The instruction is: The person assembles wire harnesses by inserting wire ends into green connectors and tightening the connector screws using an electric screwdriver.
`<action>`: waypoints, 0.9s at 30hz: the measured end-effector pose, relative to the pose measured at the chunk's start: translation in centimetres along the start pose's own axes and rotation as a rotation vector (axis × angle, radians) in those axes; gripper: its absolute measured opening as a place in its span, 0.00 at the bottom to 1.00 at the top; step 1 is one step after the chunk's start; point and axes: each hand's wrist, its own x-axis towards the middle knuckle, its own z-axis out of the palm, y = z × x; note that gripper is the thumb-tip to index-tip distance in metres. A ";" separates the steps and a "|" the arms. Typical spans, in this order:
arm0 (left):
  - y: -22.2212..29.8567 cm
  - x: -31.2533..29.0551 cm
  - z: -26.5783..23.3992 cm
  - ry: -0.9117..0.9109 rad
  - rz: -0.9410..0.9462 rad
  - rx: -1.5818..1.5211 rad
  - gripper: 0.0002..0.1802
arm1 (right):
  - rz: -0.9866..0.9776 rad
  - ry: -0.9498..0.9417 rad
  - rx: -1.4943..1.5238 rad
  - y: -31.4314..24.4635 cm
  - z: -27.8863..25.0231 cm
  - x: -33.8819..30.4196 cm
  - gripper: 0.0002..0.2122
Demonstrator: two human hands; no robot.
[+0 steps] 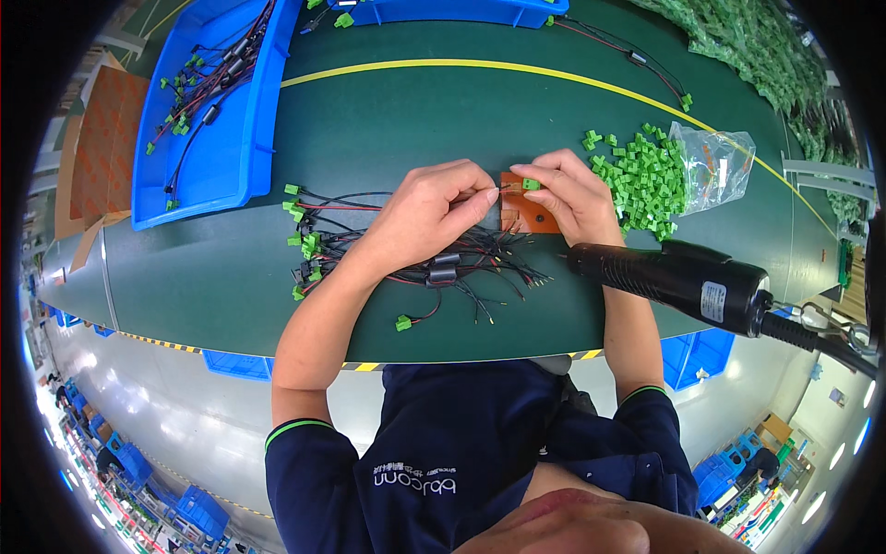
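Tabletop, L to R: blue bin w/ cables at far-L corner; blk cable bundle nr mid of near edge; L hand above it, thumb + index pinched tight on thin wire. Wire points at grn connector over orange block, connector gripped betw. thumb + fingertips of R hand; insertion: can't tell. Then loose grn connector pile, blk corded tool above near edge's R part, clear bag twd R edge.
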 end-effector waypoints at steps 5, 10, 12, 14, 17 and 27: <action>0.1 0.0 0.0 0.000 -0.003 0.009 0.08 | 0.061 0.047 0.018 0.4 0.4 -0.4 0.16; 0.1 0.0 0.1 0.021 0.020 0.031 0.07 | -0.010 0.095 0.017 0.7 0.7 -0.4 0.12; 0.0 0.0 0.2 0.020 0.034 0.048 0.07 | -0.006 0.094 0.021 0.6 0.7 -0.4 0.12; -0.1 0.1 0.3 0.020 0.048 0.064 0.07 | -0.002 0.092 0.026 0.4 0.8 -0.5 0.12; -0.2 0.1 0.4 0.034 0.085 0.077 0.06 | -0.017 0.093 0.023 0.3 0.8 -0.4 0.12; -0.2 0.0 0.3 -0.007 0.116 0.085 0.05 | -0.018 0.103 0.021 0.2 1.0 -0.5 0.11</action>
